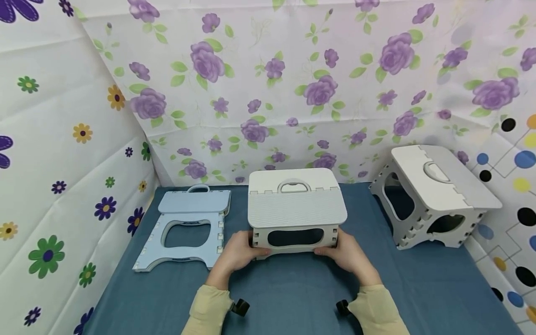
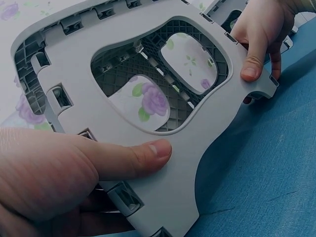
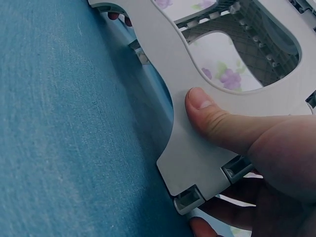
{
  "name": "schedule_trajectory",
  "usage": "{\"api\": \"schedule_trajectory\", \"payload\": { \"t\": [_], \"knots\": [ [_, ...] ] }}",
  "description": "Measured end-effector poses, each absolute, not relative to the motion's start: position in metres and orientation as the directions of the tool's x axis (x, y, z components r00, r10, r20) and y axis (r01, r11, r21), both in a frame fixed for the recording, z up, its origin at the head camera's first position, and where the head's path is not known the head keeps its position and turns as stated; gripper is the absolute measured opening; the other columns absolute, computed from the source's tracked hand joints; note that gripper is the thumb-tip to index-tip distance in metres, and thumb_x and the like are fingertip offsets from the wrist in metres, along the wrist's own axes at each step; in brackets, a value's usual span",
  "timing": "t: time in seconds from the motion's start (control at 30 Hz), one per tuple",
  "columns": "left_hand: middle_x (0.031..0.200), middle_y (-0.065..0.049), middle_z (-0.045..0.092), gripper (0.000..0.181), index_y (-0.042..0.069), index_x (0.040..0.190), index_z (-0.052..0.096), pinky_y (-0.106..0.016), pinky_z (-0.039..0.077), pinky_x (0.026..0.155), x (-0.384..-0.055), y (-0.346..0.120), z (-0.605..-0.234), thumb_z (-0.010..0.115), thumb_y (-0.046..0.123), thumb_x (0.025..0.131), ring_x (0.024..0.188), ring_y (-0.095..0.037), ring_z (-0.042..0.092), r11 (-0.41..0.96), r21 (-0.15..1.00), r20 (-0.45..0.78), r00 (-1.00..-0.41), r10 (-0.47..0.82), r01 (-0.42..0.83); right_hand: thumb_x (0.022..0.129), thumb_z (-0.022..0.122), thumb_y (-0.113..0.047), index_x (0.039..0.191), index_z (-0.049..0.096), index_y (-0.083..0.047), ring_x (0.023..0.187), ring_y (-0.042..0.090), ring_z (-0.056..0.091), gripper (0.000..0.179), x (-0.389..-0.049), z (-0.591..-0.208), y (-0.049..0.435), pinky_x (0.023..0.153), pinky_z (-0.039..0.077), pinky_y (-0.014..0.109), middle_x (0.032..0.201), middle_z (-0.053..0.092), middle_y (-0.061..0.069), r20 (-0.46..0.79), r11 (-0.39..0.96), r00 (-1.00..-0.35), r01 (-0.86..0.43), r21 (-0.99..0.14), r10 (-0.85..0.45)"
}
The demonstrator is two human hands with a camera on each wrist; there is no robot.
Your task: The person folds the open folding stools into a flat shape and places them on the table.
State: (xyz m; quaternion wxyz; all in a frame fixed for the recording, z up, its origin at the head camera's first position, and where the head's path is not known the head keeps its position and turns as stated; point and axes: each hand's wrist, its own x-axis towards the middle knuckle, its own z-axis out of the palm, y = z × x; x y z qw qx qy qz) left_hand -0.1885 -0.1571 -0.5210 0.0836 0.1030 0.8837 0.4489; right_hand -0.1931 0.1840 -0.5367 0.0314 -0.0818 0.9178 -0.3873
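Observation:
Between both hands is a white plastic folding step stool (image 1: 297,209) with a ribbed top and a small carry handle; it stands unfolded in the middle. My left hand (image 1: 240,251) grips its left side, the thumb lying on the front panel beside the oval cutout, as the left wrist view shows. On the other side my right hand (image 1: 347,253) holds the right edge in the same manner, thumb (image 3: 210,111) on the front panel and fingers behind. Parts of the fingers of both hands are hidden by the panel.
A light blue folding stool (image 1: 190,228), its top tilted back and its front panel lying low, is at the left. Another white folding stool (image 1: 435,195) stands unfolded at the right. All are on a blue cloth (image 1: 293,293). Flowered sheets (image 1: 255,93) hang behind.

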Motion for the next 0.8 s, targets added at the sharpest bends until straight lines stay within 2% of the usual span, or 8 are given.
{"api": "schedule_trajectory", "payload": {
  "t": [0.43,0.8],
  "knots": [
    [0.104,-0.003,0.078,0.039,0.008,0.119,0.077,-0.041,0.059,0.078,-0.1873,-0.1564,-0.5213,0.09,0.031,0.091,0.088,-0.017,0.072,0.576,0.81,-0.057,-0.963,0.265,0.111,0.088,0.091,-0.038,0.143,0.061,-0.01,0.111,0.028,0.07,0.068,-0.1939,-0.5388,0.1853,0.092,0.054,0.054,0.121,0.075,0.008,0.008,0.683,-0.984,-0.128,-0.719,-0.176],
    [0.105,-0.004,0.078,0.04,0.008,0.12,0.077,-0.043,0.059,0.08,-0.1876,-0.1568,-0.5207,0.09,0.032,0.091,0.09,-0.019,0.072,0.581,0.806,-0.05,-0.963,0.265,0.118,0.088,0.092,-0.039,0.143,0.061,-0.011,0.111,0.028,0.069,0.07,-0.1943,-0.5386,0.1842,0.093,0.054,0.054,0.121,0.074,0.007,0.011,0.686,-0.985,-0.127,-0.716,-0.171]
  ]
}}
